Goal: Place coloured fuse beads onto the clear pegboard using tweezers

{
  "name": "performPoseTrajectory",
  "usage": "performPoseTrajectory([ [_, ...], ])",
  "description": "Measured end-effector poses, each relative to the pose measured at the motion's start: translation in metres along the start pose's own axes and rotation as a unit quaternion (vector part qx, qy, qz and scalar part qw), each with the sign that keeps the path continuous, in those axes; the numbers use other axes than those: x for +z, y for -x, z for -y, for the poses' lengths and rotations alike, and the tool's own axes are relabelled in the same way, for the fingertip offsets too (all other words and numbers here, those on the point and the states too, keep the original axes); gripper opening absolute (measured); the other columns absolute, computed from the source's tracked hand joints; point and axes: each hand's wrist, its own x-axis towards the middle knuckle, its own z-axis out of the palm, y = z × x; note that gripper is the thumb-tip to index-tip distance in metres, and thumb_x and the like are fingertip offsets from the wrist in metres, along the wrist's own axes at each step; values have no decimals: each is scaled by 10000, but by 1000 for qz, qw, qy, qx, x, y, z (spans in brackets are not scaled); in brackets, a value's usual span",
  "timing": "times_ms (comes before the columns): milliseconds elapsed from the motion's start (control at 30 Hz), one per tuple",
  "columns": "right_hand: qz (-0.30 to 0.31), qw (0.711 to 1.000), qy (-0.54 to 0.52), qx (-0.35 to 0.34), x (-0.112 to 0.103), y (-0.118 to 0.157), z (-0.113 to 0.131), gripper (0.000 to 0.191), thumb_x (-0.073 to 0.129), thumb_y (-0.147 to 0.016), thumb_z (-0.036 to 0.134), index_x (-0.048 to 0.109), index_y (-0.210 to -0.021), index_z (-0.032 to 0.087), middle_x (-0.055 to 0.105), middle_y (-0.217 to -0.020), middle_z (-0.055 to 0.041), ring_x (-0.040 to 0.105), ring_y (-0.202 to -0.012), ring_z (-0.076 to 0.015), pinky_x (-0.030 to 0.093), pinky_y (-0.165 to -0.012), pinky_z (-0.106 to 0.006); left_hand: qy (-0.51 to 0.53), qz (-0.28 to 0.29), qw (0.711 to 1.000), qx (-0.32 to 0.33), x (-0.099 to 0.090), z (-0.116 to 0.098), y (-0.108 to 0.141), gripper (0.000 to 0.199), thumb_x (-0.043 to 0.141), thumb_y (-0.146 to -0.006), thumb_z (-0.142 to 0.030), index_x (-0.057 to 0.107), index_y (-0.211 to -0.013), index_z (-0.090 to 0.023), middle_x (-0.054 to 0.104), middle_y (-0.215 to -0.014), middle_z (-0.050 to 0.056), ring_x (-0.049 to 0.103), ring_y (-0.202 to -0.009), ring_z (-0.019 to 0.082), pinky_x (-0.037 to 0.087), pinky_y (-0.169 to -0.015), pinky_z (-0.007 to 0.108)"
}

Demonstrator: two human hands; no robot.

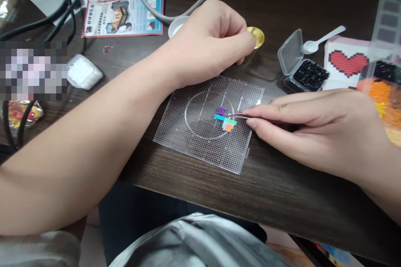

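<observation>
Your right grip (326, 129) is clamped on the tweezers (242, 115), which reach in over the right side of the clear pegboard (203, 150); whether a bead sits between their tips is too small to tell. The small patch of coloured beads (228, 124) lies on the pegboard right by those tips, toward its right edge. You seem to be at the bead-placing step, and the next move calls for steady tips that don't nudge the neighbours. Your left hand (219, 35) is curled beyond the pegboard, thumb and fingers together beside the gold cup (257, 36); you can't tell here if they hold it. Further out, on the surface (282, 204) right of and beyond the pegboard, stands an open box of black beads (311, 74).
</observation>
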Motion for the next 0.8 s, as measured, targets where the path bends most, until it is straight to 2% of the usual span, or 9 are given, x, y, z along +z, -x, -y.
performPoseTrajectory([
  [367, 3, 1000, -5, -14, -1, -2, 2, 315, 713, -1056, 119, 947, -1096, 326, 837, -797, 35, 800, -676, -172, 607, -552, -298, 0, -1, 1000, -7, 1, -1, 1, 427, 571, -965, 12, 630, -586, -174, 452, -384, -103, 351, -367, 26, 168, -423, 263],
  [567, 13, 1000, 4, -21, -1, -3, 1, 289, 707, -1062, 125, 935, -1086, 301, 844, -797, 31, 828, -709, -188, 614, -553, -307, -6, 1, 1000, -2, 1, -1, 1, 402, 575, -957, -11, 628, -593, -174, 456, -393, -94, 358, -374, 26, 166, -435, 276],
  [800, 10, 1000, 4, -12, -1, -2, -1, 271, 720, -1053, 148, 947, -1159, 252, 880, -873, 0, 844, -731, -186, 617, -562, -279, -10, 2, 1000, -9, -1, -1, 0, 397, 573, -950, -19, 629, -594, -186, 470, -399, -87, 367, -382, 41, 182, -450, 301],
])
